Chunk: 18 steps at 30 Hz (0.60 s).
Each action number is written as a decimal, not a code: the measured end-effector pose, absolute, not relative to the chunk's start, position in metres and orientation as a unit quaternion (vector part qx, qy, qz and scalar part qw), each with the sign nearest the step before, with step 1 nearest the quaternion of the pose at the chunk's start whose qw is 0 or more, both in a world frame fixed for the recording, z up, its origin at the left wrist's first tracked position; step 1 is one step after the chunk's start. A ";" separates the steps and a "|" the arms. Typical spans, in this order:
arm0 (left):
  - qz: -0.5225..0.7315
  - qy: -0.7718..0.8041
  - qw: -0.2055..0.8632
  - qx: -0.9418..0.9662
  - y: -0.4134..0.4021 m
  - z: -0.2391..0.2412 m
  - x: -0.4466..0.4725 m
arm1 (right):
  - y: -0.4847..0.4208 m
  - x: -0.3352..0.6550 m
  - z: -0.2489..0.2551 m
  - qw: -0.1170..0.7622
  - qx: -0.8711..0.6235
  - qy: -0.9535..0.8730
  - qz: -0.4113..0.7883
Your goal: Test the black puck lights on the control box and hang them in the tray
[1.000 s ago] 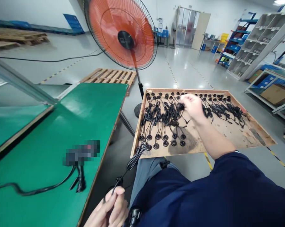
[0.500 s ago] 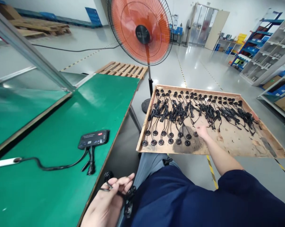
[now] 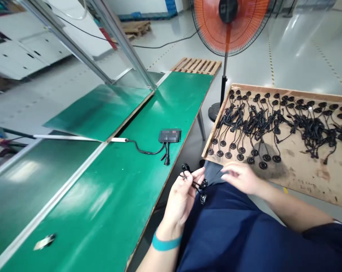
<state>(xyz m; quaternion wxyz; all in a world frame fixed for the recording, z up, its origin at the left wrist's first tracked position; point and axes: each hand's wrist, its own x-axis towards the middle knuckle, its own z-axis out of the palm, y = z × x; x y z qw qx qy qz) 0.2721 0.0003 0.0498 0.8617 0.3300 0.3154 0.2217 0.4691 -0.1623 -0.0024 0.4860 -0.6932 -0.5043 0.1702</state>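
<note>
My left hand (image 3: 182, 192), palm turned up at the edge of the green table (image 3: 102, 196), pinches several thin black cables with round disc-shaped ends (image 3: 204, 184). These ends hang on both sides of the fingers, over my lap. My right hand (image 3: 241, 177) is just to the right, in front of the tray's near edge, its fingers loosely bent and apart with nothing seen in them. On the table, a flat black box (image 3: 170, 135) has short connector leads (image 3: 167, 156) and a longer cable (image 3: 145, 152) running left to a white tube (image 3: 119, 139).
A shallow wooden tray (image 3: 301, 181) on the right holds rows of similar black disc-ended cables (image 3: 256, 117). An orange standing fan (image 3: 230, 30) is behind, beside a wooden pallet (image 3: 197, 65). A small light-and-dark object (image 3: 44, 241) lies at the table's near left. Metal posts (image 3: 125, 45) rise by the table.
My right hand has left the tray and come back toward my left hand, which still holds the black cables. The view has turned left, showing more of the table.
</note>
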 end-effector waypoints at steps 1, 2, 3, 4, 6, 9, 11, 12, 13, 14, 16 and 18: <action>0.219 0.315 0.861 0.333 0.000 0.049 0.272 | -0.148 0.448 0.003 0.505 -0.647 -0.542 0.180; 0.216 0.316 0.861 0.336 -0.001 0.049 0.272 | -0.134 0.431 0.007 0.519 -0.615 -0.566 0.180; 0.218 0.317 0.859 0.340 -0.001 0.048 0.272 | -0.123 0.418 0.010 0.529 -0.596 -0.578 0.176; 0.222 0.316 0.856 0.343 -0.002 0.048 0.272 | -0.114 0.408 0.010 0.533 -0.590 -0.582 0.171; 0.242 0.307 0.851 0.351 -0.005 0.048 0.270 | -0.102 0.397 0.009 0.525 -0.598 -0.583 0.164; 0.281 0.284 0.837 0.374 -0.009 0.049 0.266 | -0.096 0.391 0.005 0.514 -0.605 -0.584 0.172; 0.288 0.268 0.829 0.398 -0.009 0.049 0.265 | -0.095 0.393 0.005 0.512 -0.604 -0.579 0.195; 0.282 0.261 0.827 0.411 -0.008 0.049 0.265 | -0.096 0.396 0.005 0.508 -0.610 -0.570 0.211; 0.272 0.253 0.827 0.421 -0.006 0.048 0.266 | -0.098 0.400 0.007 0.505 -0.620 -0.556 0.227; 0.258 0.245 0.829 0.431 -0.004 0.047 0.267 | -0.101 0.407 0.008 0.503 -0.635 -0.535 0.240; 0.221 0.230 0.837 0.445 0.001 0.045 0.269 | -0.109 0.426 0.012 0.498 -0.682 -0.471 0.255; 0.170 0.209 0.853 0.447 0.007 0.044 0.268 | -0.115 0.450 0.018 0.505 -0.731 -0.380 0.258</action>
